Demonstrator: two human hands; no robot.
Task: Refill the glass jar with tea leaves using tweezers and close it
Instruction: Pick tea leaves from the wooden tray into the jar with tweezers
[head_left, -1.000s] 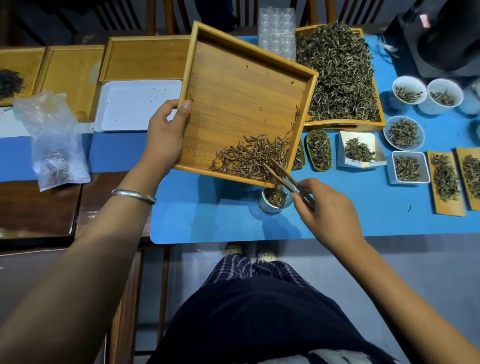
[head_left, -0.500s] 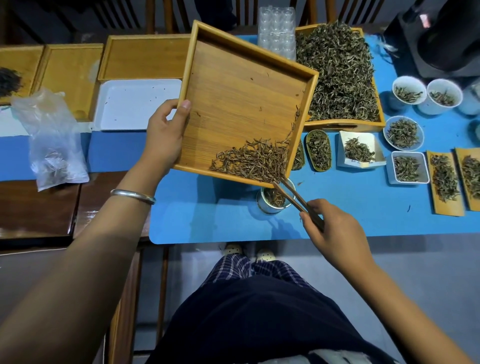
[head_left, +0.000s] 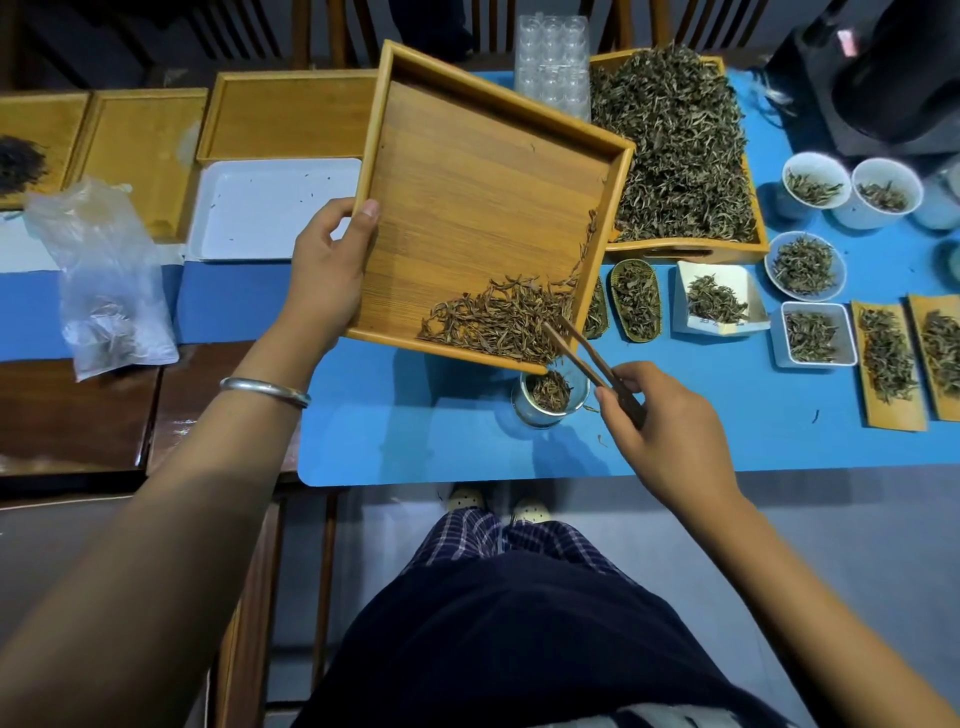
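My left hand (head_left: 327, 260) grips the left edge of a square bamboo tray (head_left: 467, 208), tilted so that brown tea leaves (head_left: 504, 322) pile in its near right corner. That corner hangs just over a small glass jar (head_left: 548, 397) on the blue mat, partly filled with leaves. My right hand (head_left: 660, 431) pinches dark wooden tweezers (head_left: 587, 358), whose tips reach into the leaf pile at the tray's corner above the jar. No jar lid is visible.
A large tray heaped with green tea (head_left: 680, 150) stands behind. Several small dishes of tea (head_left: 805, 265) and bamboo scoops (head_left: 888, 358) line the right of the blue mat (head_left: 415, 441). A white tray (head_left: 270, 208), empty wooden trays (head_left: 285, 119) and a plastic bag (head_left: 109, 280) lie left.
The tweezers dipped toward the jar, drew back, and now their tips are up in the leaf pile at the tray's corner. The tray stays tilted in my left hand.
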